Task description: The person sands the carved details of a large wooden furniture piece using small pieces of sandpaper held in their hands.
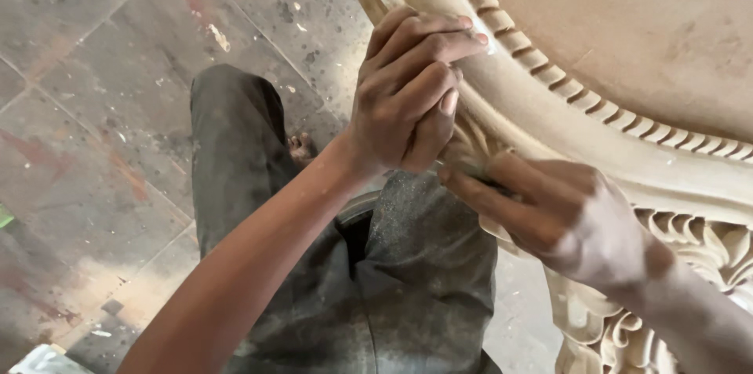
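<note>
Against the carved wooden frame, the left hand clenches its edge while the right hand pinches a thin tool beside it.

It was a woodcarving workshop. A big pale carved panel with rope edging and leaf scrolls filled the view from twelve to four o'clock, and the stone floor at nine o'clock was dusty, stained and chip-strewn.
</note>
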